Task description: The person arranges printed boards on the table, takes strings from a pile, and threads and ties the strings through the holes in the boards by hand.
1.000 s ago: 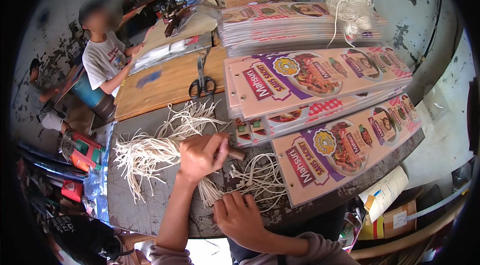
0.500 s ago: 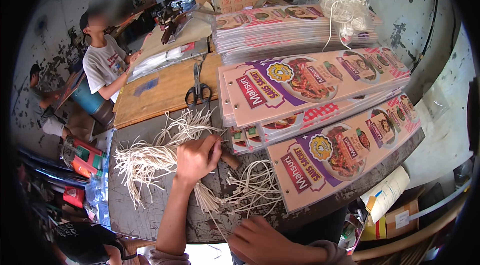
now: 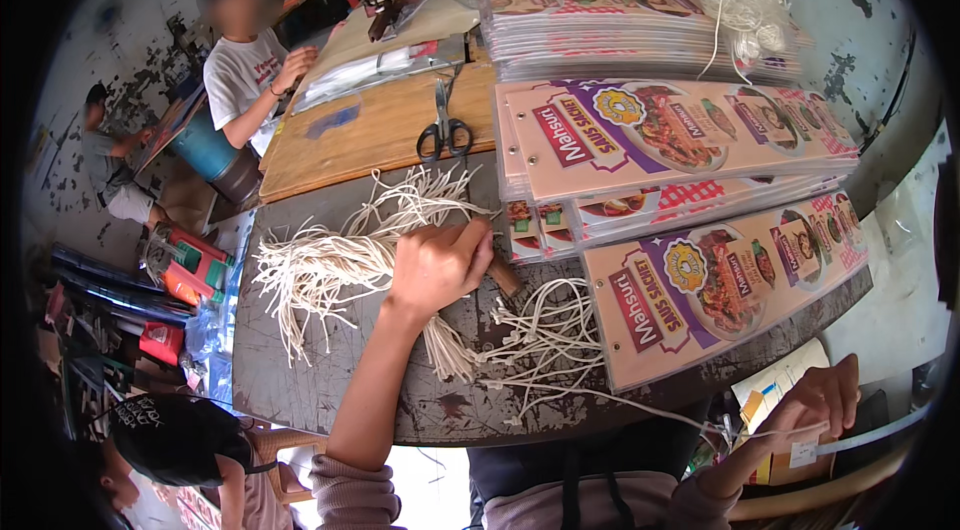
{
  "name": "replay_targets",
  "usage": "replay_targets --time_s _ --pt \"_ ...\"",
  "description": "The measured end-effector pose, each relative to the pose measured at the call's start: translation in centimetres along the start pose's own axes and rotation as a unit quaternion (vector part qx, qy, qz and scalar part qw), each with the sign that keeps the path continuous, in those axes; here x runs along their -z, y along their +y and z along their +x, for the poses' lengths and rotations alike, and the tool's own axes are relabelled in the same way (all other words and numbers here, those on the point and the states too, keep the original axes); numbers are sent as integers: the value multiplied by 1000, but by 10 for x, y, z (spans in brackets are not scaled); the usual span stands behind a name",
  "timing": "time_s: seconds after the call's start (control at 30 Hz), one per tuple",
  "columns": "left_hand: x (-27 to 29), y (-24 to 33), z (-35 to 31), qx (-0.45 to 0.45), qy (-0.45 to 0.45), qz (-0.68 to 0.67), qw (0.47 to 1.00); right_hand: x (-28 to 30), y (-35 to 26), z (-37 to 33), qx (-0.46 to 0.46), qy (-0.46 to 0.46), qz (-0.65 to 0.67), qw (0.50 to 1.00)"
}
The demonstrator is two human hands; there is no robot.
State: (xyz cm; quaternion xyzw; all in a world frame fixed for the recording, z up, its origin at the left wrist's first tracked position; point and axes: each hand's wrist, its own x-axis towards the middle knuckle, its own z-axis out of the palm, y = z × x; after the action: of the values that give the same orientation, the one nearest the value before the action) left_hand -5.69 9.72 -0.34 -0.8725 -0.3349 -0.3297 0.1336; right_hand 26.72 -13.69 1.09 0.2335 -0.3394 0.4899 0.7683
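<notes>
My left hand (image 3: 440,270) is closed in a fist on a bundle of white cords (image 3: 320,275) lying on the dark, worn table. More cord ends stick out below the fist. A brown, round wooden-looking piece (image 3: 503,275) lies beside its knuckles; whether the hand touches it I cannot tell. Out past the table's front edge at right, my right hand (image 3: 815,400) holds a single white cord (image 3: 620,398), drawn out from near the bundle. A loose tangle of cords (image 3: 545,330) lies between the fist and a printed, eyeleted plastic-covered banner (image 3: 730,280).
More printed banners (image 3: 680,135) are stacked behind, with a cord ball (image 3: 745,15) on the rear pile. Black-handled scissors (image 3: 443,130) lie on a wooden board (image 3: 385,135). One person (image 3: 240,80) stands across at left; another, black-capped person (image 3: 175,440) is at lower left.
My right hand has swung from the table's front edge far to the right, pulling the cord out long. My left fist stays on the bundle. The view has shifted.
</notes>
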Motion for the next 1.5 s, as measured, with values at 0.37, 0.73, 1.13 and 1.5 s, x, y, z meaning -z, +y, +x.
replay_targets --time_s 0.37,0.73,1.13,1.5 --pt "0 4 0 -7 11 13 1000 -17 228 -31 -316 -99 -502 799" --pt "0 4 0 -2 -1 18 1000 -10 283 -52 -226 -162 -646 711" --pt "0 5 2 -4 18 10 1000 -6 291 -66 -192 -220 -697 654" --pt "1 4 3 -7 7 2 1000 -26 209 -31 -216 -133 -678 690"
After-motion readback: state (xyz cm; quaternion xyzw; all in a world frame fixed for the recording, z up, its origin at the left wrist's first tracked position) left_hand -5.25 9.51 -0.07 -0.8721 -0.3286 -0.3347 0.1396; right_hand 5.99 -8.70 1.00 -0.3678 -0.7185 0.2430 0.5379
